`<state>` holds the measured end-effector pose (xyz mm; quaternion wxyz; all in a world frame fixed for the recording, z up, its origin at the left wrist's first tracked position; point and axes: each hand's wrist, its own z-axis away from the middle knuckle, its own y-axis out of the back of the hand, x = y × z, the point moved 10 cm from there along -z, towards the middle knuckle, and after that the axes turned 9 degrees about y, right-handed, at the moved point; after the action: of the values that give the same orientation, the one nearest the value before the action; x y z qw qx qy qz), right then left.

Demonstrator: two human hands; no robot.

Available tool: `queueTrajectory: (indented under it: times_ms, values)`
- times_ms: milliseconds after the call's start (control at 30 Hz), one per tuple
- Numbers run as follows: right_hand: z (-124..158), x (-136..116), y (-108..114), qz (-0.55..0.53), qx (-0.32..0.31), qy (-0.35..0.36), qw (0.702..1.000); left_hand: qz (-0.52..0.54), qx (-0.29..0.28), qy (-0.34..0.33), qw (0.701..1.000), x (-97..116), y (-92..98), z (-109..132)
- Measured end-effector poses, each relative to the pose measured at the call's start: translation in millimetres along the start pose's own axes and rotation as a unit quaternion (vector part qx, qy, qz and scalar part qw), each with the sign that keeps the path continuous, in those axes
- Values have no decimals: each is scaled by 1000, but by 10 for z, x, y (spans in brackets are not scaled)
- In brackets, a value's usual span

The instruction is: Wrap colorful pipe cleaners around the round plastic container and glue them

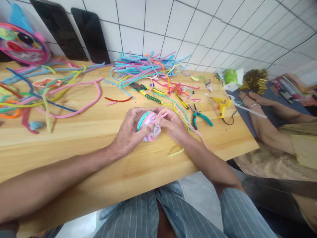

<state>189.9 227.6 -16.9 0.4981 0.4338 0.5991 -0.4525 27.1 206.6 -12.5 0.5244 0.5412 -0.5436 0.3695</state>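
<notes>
Our left forearm slants in from the near left and our right forearm from the near right, so that our two hands meet over the wooden table. We bend our left hand around a round coil of pastel strips, fingers curled behind its far left side and thumb pressed across its front: that grip is clamped on it. Our right hand closes thumb and fingers together on a pink strand at the coil's far right edge. The coil thus sits between our hands, deeper in the left one, its whitish face turned near and right. Beyond it we have yellow-handled pliers; to the right, teal-handled pliers.
</notes>
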Motion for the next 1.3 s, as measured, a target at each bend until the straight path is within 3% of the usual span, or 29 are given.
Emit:
queueTrajectory:
  times_ms: [167,467,733,933,1100,1300]
  values:
    - [-22,-32,43,6,0,20,1000,-47,22,-57,997,70,33,-3]
    - [-13,7,91,14,20,32,999,-50,7,-106,993,121,-40,26]
    - [15,-31,67,25,26,38,999,53,-60,1,997,45,-147,-47]
    - [-39,-35,98,53,-8,11,999,28,-48,-1,998,47,-89,-56]
    - [-76,-35,153,59,-3,15,998,-7,-41,-33,999,33,-72,-46]
    - [-67,-28,177,65,1,25,998,-81,-25,-116,990,146,-69,-24]
